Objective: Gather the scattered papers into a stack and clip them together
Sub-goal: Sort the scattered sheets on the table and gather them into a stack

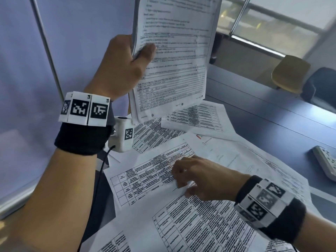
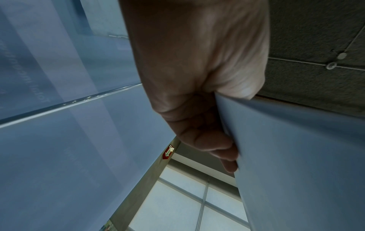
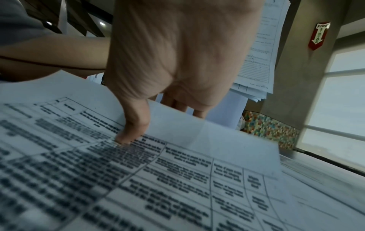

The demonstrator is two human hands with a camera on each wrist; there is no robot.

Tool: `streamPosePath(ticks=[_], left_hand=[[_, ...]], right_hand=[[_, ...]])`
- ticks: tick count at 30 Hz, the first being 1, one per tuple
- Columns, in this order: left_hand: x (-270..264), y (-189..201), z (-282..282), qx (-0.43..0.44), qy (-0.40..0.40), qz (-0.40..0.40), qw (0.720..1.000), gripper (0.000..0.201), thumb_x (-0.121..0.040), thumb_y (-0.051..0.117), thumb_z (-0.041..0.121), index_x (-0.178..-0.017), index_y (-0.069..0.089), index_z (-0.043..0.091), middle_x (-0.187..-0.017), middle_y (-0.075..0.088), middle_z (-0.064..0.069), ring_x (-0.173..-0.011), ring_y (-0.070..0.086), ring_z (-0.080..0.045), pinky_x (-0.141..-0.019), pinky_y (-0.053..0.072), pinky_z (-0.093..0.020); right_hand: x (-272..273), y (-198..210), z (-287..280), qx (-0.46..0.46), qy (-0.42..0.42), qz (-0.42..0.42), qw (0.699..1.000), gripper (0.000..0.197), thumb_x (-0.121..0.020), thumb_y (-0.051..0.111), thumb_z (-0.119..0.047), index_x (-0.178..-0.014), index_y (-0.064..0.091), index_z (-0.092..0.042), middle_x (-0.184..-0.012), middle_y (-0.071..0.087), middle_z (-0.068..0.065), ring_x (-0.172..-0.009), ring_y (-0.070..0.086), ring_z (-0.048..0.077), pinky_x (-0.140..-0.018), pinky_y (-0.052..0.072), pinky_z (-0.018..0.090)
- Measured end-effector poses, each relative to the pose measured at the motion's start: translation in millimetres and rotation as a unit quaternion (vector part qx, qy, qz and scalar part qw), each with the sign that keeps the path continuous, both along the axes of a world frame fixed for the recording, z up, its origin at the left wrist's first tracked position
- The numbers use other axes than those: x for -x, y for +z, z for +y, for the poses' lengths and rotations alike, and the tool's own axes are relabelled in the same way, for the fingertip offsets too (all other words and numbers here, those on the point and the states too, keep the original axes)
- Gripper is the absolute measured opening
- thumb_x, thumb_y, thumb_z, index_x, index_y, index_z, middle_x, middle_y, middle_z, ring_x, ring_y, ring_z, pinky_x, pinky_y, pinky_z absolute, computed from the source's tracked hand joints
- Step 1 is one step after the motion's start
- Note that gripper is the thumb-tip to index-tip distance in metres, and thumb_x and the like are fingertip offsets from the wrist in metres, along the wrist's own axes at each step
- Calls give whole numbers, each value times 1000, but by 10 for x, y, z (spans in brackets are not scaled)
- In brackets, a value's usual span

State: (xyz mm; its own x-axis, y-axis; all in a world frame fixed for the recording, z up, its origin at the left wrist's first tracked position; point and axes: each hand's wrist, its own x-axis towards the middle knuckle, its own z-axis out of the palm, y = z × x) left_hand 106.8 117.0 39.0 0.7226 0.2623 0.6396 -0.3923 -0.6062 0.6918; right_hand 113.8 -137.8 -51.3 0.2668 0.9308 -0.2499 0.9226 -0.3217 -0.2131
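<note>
- Right hand (image 1: 203,179): pinching the edge of one loose sheet (image 1: 145,180), white with a printed black table, mid-table.
- Left hand (image 1: 125,62): gripping the gathered stack (image 1: 174,57) upright above the table (image 1: 272,113).
- Loose sheets: at least five, overlapping.

Printed papers (image 1: 209,224) scattered, overlapping on desk — gathered stack (image 1: 174,57) upright above, edges uneven

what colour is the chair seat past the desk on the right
Mustard yellow chair seat, clearest in the head view.
</note>
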Motion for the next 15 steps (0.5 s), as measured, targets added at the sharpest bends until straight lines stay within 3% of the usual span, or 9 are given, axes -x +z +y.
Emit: streamPosePath(ticks=[2,4,6,9,11,13,15], left_hand=[[-1,3,2,-4,-3,-2,1000,30,-98,47,23,-116,64,6,-103,66,-29,-92,61,-41,-68,51,-34],[0,7,6,-8,1,-2,1000,30,-98,47,23,-115,64,5,-101,66,-30,-91,61,-42,-67,51,-35],[14,17,10,-8,2,-3,1000,30,-98,47,23,-116,64,5,-102,67,-28,-92,62,-41,-69,52,-36],[43,41,40,-1,0,0,1000,30,-99,47,23,-118,64,7,-95,69,-19,-78,65,-25,-64,52,-27],[54,47,63,7,5,6,1000,28,-99,48,23,-117,64,9,-78,65,-5,-58,54,-6,-53,45,-15],[56,42,113,15,11,6,1000,28,-99,47,25,-116,64,11,-75,61,-2,-56,50,-4,-52,43,-13],[79,42,168,20,14,3,1000,23,-99,47,25,-112,64,15,-72,58,5,-54,49,2,-52,41,-9]], right_hand=[[25,-15,-26,5,13,-19,1000,15,-79,73,-24,-93,66,-24,-97,61,-13,-96,50,5,-98,40,31],[65,8,-57,13,-15,-18,1000,20,-83,70,-27,-100,60,-26,-100,63,-13,-98,51,6,-99,36,26],[109,83,-42,32,-73,16,997,35,-84,69,-27,-113,50,-27,-105,63,-8,-97,55,11,-88,39,20],[79,202,89,73,-84,60,992,56,-81,70,-18,-127,42,-31,-106,62,-4,-90,60,14,-76,52,30],[28,235,205,112,-71,65,989,50,-78,68,-13,-123,52,-28,-108,58,-2,-94,58,16,-79,54,35],[-6,197,314,148,-60,86,983,35,-73,69,-11,-106,63,-22,-102,58,1,-90,58,20,-76,55,43],[-36,153,414,165,-57,97,980,27,-70,74,-14,-94,65,-21,-96,63,-1,-86,62,20,-73,57,44]])
